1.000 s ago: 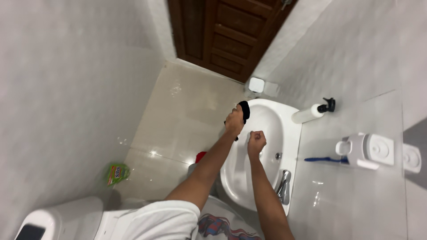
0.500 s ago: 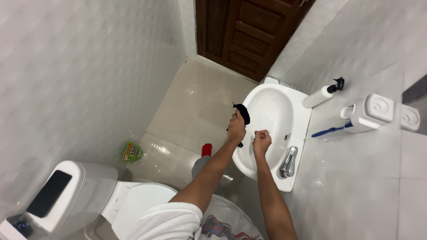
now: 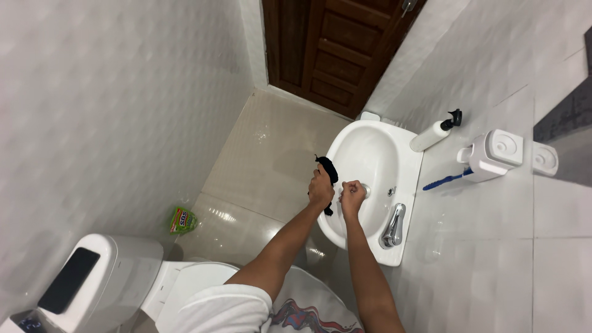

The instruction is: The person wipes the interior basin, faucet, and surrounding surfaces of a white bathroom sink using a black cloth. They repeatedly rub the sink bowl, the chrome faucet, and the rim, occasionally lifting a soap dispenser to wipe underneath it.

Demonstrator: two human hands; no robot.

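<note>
Fingers of left hand (image 3: 320, 189) curled tight around a black cloth (image 3: 327, 170), bunched at the front rim of the white sink (image 3: 407, 161), part of the cloth poking up above the knuckles and a tail hanging below toward the floor. Gripped in a wad rather than spread flat, likely for pressure against the rim's curve. Right hand (image 3: 352, 196) balled into a fist just beside, over the bowl near the drain; fingers closed, whether on anything cannot tell. Chrome tap (image 3: 393, 226) at the near edge, well clear of both hands. On the wall side: white pump bottle (image 3: 431, 134) lying tilted, blue toothbrush (image 3: 448, 179) and white holder (image 3: 493, 154), all out of reach of the wiping. Green packet (image 3: 182, 219) on the floor by the toilet (image 3: 105, 277); brown door (image 3: 333, 49) beyond.
</note>
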